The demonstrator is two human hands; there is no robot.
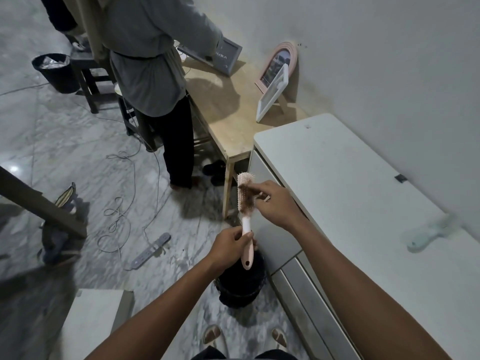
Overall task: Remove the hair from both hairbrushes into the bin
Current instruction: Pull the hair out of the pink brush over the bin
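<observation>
I hold a pink hairbrush (245,224) upright over a black bin (240,284) on the floor. My left hand (228,246) grips its handle. My right hand (275,203) pinches the clump of brown hair (246,197) caught in the bristles at the brush head. A second, pale green hairbrush (428,235) lies on the white cabinet top (350,178) to the right, blurred.
Another person (150,74) stands at a wooden table (233,120) with mirrors and frames. A second bin (55,71) and dark stools stand far left. Cables and a power strip (150,250) lie on the marble floor. A white box (93,320) sits lower left.
</observation>
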